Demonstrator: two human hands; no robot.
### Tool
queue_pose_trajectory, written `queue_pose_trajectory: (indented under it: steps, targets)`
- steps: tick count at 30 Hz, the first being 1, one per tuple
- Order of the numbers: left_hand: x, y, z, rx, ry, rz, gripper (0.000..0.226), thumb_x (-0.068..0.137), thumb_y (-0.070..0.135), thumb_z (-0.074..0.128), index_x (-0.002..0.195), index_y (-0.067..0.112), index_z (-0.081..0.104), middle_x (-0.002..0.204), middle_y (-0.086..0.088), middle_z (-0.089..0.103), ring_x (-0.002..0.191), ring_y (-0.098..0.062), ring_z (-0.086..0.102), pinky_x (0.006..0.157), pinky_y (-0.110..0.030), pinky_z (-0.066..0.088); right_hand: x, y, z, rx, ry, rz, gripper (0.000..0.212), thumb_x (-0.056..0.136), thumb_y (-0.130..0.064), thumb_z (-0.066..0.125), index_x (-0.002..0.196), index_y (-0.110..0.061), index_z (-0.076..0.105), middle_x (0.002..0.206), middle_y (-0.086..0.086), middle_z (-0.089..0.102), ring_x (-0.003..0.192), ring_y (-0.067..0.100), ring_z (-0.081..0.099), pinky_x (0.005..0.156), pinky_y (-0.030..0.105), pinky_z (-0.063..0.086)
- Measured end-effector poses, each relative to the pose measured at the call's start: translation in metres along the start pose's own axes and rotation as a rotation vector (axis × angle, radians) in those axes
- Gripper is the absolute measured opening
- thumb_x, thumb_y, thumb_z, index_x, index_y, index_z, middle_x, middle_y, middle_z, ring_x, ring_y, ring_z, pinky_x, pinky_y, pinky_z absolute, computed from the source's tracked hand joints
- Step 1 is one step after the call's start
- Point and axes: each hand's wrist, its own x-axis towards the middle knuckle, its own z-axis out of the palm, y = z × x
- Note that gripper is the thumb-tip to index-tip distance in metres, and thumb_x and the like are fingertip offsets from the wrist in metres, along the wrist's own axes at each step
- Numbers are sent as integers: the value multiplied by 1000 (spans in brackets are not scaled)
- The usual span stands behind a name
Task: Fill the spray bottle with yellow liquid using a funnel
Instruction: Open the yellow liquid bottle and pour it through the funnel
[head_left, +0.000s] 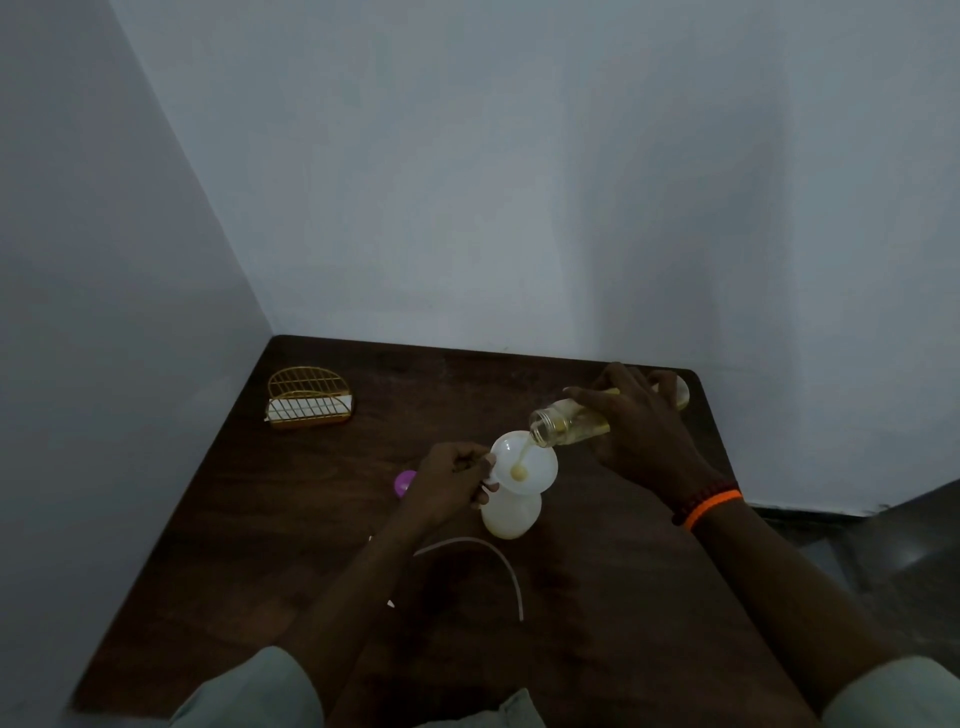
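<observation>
A white translucent spray bottle (511, 514) stands on the dark wooden table (260, 545) with a white funnel (540, 467) set in its neck. My left hand (452, 480) pinches the funnel's left rim. My right hand (639, 421) grips a clear bottle (558, 423) tilted mouth-down over the funnel. A thin stream of yellow liquid (519, 462) runs from its mouth into the funnel's centre. A little yellow liquid shows at the spray bottle's base.
A gold wire holder (309, 397) stands at the table's far left. A purple cap (404, 482) lies left of my left hand. A white curved tube (498, 564) lies in front of the spray bottle. Walls close the table's left and far sides.
</observation>
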Motion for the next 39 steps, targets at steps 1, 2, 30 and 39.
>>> queue_pose_trajectory:
  steps: [1,2,30,39]
  targets:
    - [0,0,0,2,1,2,19,99,18,58,105,6,72,84,-15,74,61,-16,65,59,-29,55,0,0,0,-2,-4,1,67,67,-21,79,130,-35,61,112,1,54,109,23,53,98,47,28]
    - [0,-1,0,2,2,1,19,99,19,58,105,7,72,83,-14,75,61,-16,65,59,-30,55,0,0,-1,-3,-7,-1,67,68,-22,78,131,-36,61,113,1,54,109,22,53,98,47,28]
    - [1,1,1,4,5,-6,20,99,17,57,101,4,71,78,-10,72,59,-15,63,57,-28,55,-5,-1,-7,6,6,-19,66,65,-21,80,128,-32,63,112,4,55,108,24,53,95,49,34]
    - [2,1,0,14,6,-3,21,99,19,58,99,3,72,76,-8,72,59,-16,63,56,-29,53,-4,1,-6,-7,9,-10,65,66,-23,78,129,-34,63,112,3,54,107,23,53,94,47,34]
